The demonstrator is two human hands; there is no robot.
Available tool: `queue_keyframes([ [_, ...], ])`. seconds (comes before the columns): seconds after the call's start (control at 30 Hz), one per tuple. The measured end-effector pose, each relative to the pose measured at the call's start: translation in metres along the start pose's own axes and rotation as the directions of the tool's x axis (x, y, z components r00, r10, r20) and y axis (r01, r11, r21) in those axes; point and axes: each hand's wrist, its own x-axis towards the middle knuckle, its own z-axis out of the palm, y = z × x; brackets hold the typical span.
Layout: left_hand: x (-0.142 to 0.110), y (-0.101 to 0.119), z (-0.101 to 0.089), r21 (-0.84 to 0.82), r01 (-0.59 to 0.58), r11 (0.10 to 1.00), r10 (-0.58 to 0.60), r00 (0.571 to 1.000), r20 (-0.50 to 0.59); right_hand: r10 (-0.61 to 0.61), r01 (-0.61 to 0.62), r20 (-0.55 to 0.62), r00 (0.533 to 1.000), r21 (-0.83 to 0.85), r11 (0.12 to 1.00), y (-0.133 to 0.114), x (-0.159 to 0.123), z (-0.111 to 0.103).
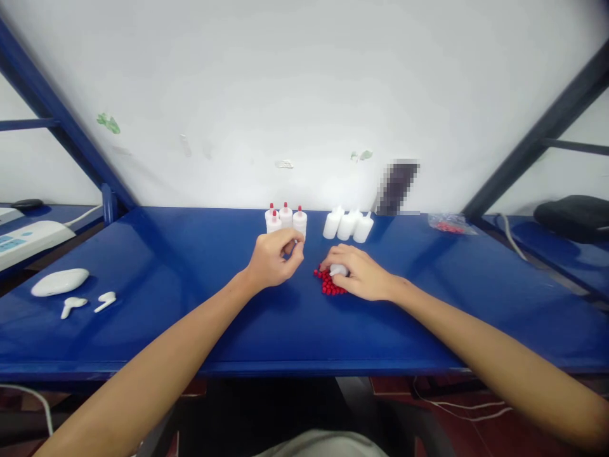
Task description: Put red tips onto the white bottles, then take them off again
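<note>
Fingers of my right hand (364, 275) wrap a white bottle (339, 270) beside red beads or caps (332, 287). My left hand (272, 260) pinches narrowly; I cannot tell whether it holds anything.

Bright, soft light fills the wall (266, 95) beyond the left hand (276, 257) and the right hand (359, 273); its source is out of my sight. Faint shadows and dull reflections streak the glossy desk (190, 254) on either side of them. Nearer the body, the floor (499, 435) turns dim. Small details look soft, the forearms (157, 362) stretch toward the edges, and blocky pixels blot a patch (398, 187) past the right hand.
</note>
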Motion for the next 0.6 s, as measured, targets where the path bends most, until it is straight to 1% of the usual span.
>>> queue_keyframes([
  [0.1, -0.0002, -0.0009, 0.0002, 0.001, 0.002, 1.000, -0.002, 1.000, 0.007, -0.003, 0.003, 0.003, 1.000, 0.000, 1.000, 0.0002, -0.0004, -0.0003],
  [0.4, -0.0011, -0.0026, 0.0016, 0.014, 0.022, 1.000, -0.023, 0.996, 0.086, 0.016, -0.016, 0.021, 1.000, -0.001, 1.000, -0.0013, -0.0004, -0.0010],
  [0.5, -0.0012, -0.0029, 0.0015, 0.017, 0.051, 0.999, -0.053, 0.987, 0.152, 0.021, -0.021, 0.008, 1.000, 0.004, 1.000, -0.0005, 0.0001, -0.0001],
  [0.6, -0.0011, -0.0028, 0.0016, 0.024, 0.081, 0.996, -0.084, 0.962, 0.259, 0.030, -0.030, 0.000, 1.000, 0.012, 0.999, 0.0010, 0.0003, 0.0010],
])
